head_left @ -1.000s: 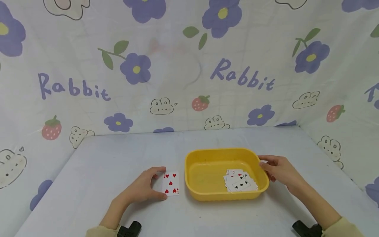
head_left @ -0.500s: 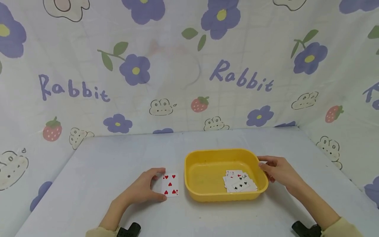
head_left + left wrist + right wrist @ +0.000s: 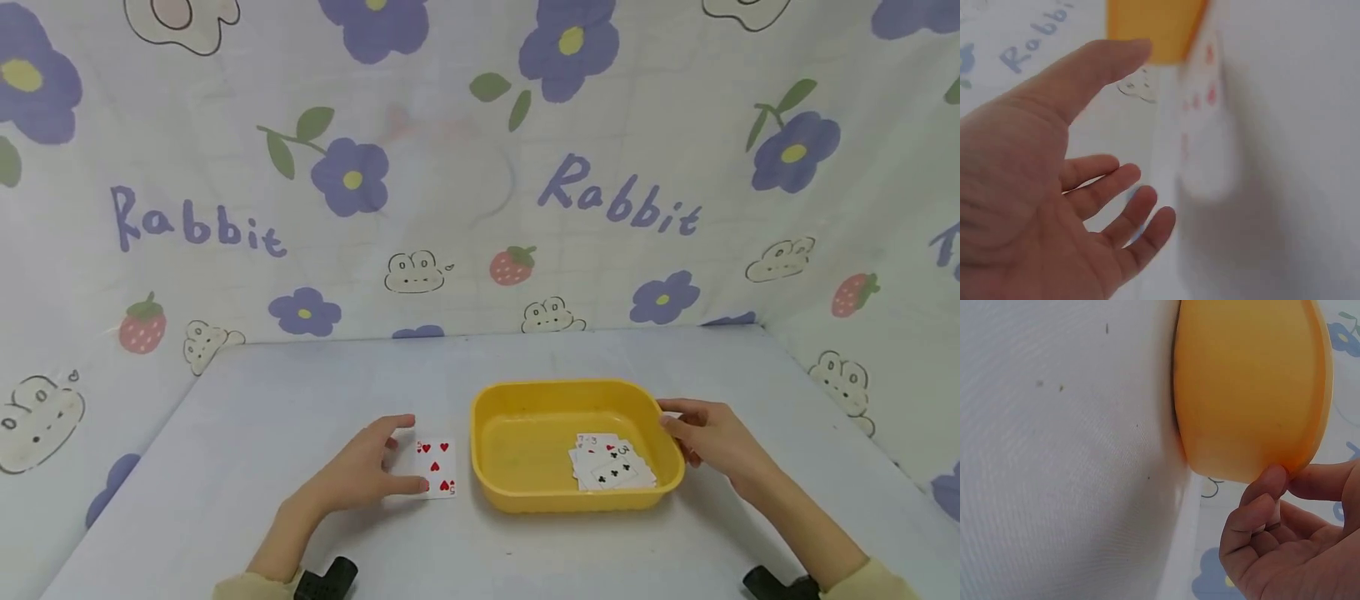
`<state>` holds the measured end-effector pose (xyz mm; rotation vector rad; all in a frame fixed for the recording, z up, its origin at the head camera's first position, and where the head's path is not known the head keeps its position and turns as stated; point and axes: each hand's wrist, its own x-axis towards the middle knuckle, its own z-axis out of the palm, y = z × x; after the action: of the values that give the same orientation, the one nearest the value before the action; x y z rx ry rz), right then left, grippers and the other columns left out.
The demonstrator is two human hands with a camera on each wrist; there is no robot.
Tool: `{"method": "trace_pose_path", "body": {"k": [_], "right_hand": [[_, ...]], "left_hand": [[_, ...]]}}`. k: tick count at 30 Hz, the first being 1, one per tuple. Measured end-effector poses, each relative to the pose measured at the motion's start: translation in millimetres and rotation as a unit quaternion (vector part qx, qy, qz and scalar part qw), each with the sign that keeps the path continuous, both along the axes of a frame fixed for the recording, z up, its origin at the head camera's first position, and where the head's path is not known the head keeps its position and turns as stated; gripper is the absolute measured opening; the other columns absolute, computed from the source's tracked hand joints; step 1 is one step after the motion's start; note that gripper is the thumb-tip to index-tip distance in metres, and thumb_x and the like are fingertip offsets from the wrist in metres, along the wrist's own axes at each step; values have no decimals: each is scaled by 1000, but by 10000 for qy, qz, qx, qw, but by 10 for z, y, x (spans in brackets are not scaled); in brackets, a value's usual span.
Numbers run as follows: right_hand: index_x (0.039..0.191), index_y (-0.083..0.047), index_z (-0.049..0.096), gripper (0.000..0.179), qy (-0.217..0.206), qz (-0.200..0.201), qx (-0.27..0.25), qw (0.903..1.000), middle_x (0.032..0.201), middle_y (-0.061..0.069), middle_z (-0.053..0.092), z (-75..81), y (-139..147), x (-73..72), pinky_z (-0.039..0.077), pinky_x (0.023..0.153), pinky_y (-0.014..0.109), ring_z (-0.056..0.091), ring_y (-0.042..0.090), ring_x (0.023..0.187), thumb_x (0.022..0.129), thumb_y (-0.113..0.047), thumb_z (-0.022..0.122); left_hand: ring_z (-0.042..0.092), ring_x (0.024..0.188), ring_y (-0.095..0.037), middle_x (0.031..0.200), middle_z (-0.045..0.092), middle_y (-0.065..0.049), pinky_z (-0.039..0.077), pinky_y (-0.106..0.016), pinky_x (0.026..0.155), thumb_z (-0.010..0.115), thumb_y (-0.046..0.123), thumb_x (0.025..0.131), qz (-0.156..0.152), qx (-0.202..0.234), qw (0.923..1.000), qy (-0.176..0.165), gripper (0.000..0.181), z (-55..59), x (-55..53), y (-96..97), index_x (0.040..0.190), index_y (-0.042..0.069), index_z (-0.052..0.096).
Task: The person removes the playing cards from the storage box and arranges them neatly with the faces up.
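Observation:
A playing card (image 3: 435,467), the five of hearts, lies face up on the white table left of a yellow plastic basin (image 3: 517,502). My left hand (image 3: 356,467) hovers at the card's left edge, thumb and fingers spread apart with nothing between them. In the left wrist view its fingers (image 3: 1129,219) are loosely bent, and the blurred card (image 3: 1207,144) is apart from them. With thumb and fingertips my right hand (image 3: 708,433) pinches the basin's right rim. Several playing cards (image 3: 615,467) lie overlapping inside the basin's right part, a three of clubs on top.
White table surface (image 3: 337,383) surrounds the basin and card. A patterned curtain (image 3: 450,200) with flowers and rabbits hangs behind and along the sides. Black wrist devices (image 3: 330,579) sit at both sleeves.
My left thumb and fingers have come off the card's edges and spread, with the thumb now over its lower left corner. The right hand stays on the basin's rim.

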<state>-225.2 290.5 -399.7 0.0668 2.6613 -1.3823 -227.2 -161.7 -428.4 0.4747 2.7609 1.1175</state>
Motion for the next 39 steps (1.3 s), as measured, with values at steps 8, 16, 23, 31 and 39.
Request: {"method": "trace_pose_path", "body": {"k": [8, 16, 23, 31, 39], "right_hand": [[142, 5, 46, 50, 64, 3, -53, 10000, 78, 9, 55, -2, 1, 0, 46, 57, 33, 51, 23, 65, 101, -21, 56], [143, 5, 45, 50, 54, 36, -42, 10000, 76, 8, 55, -22, 15, -1, 45, 57, 33, 51, 24, 63, 101, -21, 56], [143, 5, 44, 52, 9, 33, -11, 10000, 77, 8, 55, -32, 10, -6, 46, 58, 34, 51, 24, 65, 102, -23, 55], [143, 5, 45, 51, 41, 19, -66, 10000, 78, 9, 55, -37, 9, -15, 46, 57, 33, 51, 24, 65, 101, -22, 56], [143, 4, 45, 51, -11, -44, -56, 10000, 80, 9, 56, -39, 22, -29, 46, 58, 33, 52, 24, 66, 101, -23, 56]], "left_hand": [[49, 114, -26, 137, 47, 3, 49, -44, 88, 78, 46, 83, -433, 645, 9948, 663, 72, 276, 149, 497, 142, 21, 46], [40, 121, -20, 137, 50, 1, 35, -43, 102, 71, 41, 89, -1011, 263, 9811, 1631, 59, 276, 96, 1133, 136, 11, 52], [41, 124, -18, 139, 49, 5, 39, -36, 102, 72, 41, 89, -1259, 63, 9834, 1304, 59, 293, 10, 1513, 138, 15, 52], [48, 117, -13, 136, 51, 8, 42, -27, 96, 78, 40, 84, -1558, 130, 9855, 659, 66, 170, -125, 1802, 139, 16, 51], [55, 104, -6, 127, 58, 8, 43, -19, 92, 85, 33, 79, -1900, -13, 9815, 247, 67, 29, -261, 1928, 135, 11, 56]]}}
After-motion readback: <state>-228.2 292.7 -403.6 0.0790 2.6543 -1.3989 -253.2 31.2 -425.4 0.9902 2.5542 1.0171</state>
